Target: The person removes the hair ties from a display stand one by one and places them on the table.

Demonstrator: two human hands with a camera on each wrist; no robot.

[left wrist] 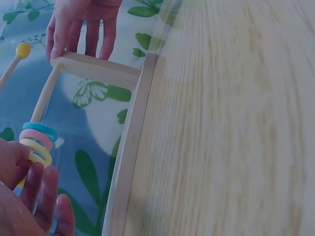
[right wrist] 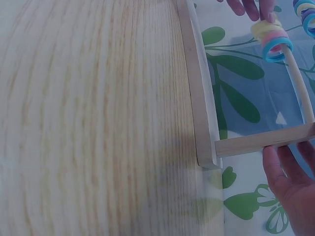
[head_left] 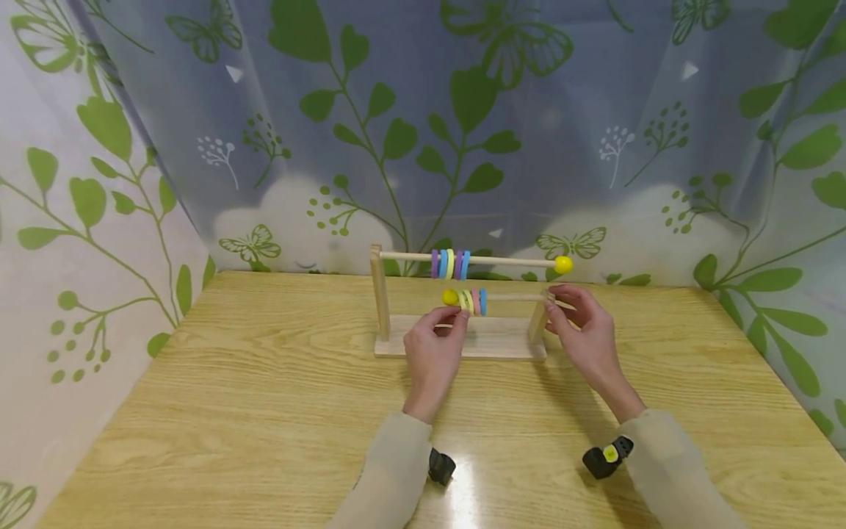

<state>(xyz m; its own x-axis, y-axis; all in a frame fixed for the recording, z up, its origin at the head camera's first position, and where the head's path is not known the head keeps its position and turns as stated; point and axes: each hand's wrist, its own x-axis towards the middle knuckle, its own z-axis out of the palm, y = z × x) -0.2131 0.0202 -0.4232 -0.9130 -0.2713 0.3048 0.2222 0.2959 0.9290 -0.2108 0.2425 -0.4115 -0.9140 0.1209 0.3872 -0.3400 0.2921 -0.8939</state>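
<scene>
A wooden rack (head_left: 463,345) stands on the table with two level rods. On the lower rod (head_left: 515,297) hang yellow rings (head_left: 465,301), a pink ring (head_left: 474,302) and a blue ring (head_left: 483,302), beside a yellow end ball (head_left: 449,297). My left hand (head_left: 435,353) pinches a yellow ring near that ball; its fingertips (left wrist: 34,169) partly cover it. With thumb and fingers, my right hand (head_left: 584,338) grips the top of the short right post (head_left: 538,321), where the lower rod is fixed.
Purple, blue and yellow rings (head_left: 451,264) hang on the upper rod (head_left: 509,261), which runs from the tall left post (head_left: 380,294) to a yellow ball (head_left: 563,264). A leaf-patterned curtain (head_left: 410,110) stands behind the wooden table (head_left: 264,411).
</scene>
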